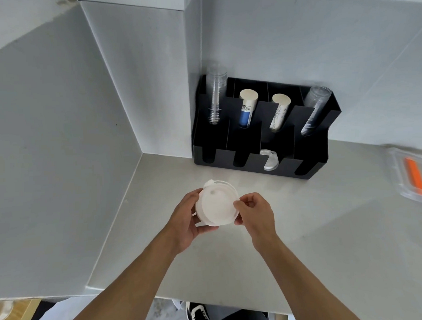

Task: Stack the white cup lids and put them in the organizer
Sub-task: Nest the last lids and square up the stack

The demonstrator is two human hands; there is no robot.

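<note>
A stack of white cup lids [216,204] is held above the grey counter, between both hands. My left hand [187,220] cups the stack from the left and underneath. My right hand [254,212] pinches the rim of the top lid on the right side. The black organizer [310,153] stands against the back wall, beyond the hands. Its front row has open slots, and one white lid [269,160] sits in the third slot from the left.
The organizer's back row holds clear cup stacks [215,94] [315,109] and two paper cup stacks [247,108] [279,112]. A clear container with an orange item [415,175] lies at the right edge. A wall closes in the counter [329,239] on the left.
</note>
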